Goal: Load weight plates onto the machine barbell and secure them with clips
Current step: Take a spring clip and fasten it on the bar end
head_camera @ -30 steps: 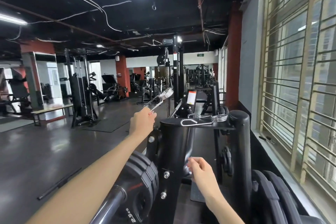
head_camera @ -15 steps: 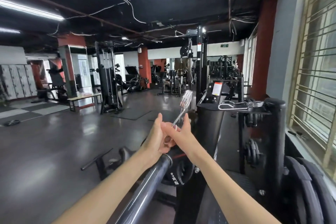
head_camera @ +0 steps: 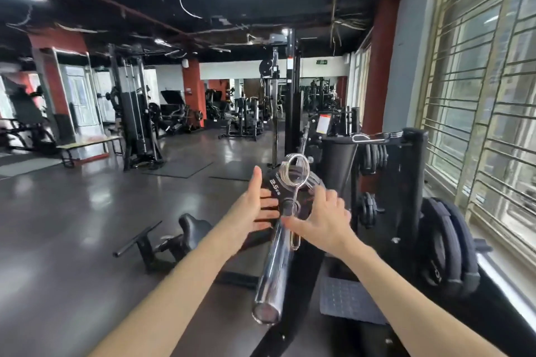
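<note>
A chrome barbell sleeve [head_camera: 275,264] runs from bottom centre up to black weight plates [head_camera: 274,184], the outer one marked 2.5. A silver spring clip [head_camera: 293,172] stands in front of the plates, its coil up and its handles reaching down beside the sleeve. My right hand [head_camera: 323,219] grips the clip's handles from the right, thumb near the bar. To the left of the sleeve, my left hand [head_camera: 255,207] is open, thumb raised, and its straight fingers touch the plate's face.
A second spring clip [head_camera: 377,136] lies on top of the black plate rack [head_camera: 412,159]. Large black plates [head_camera: 446,249] hang on the rack at right, smaller plates [head_camera: 374,155] further back. A barred window lines the right wall; a black machine seat [head_camera: 193,227] is at left.
The clip went from my left hand alone, through both hands, into my right hand. It came down in front of the plates, and my left hand opened against the plate.
</note>
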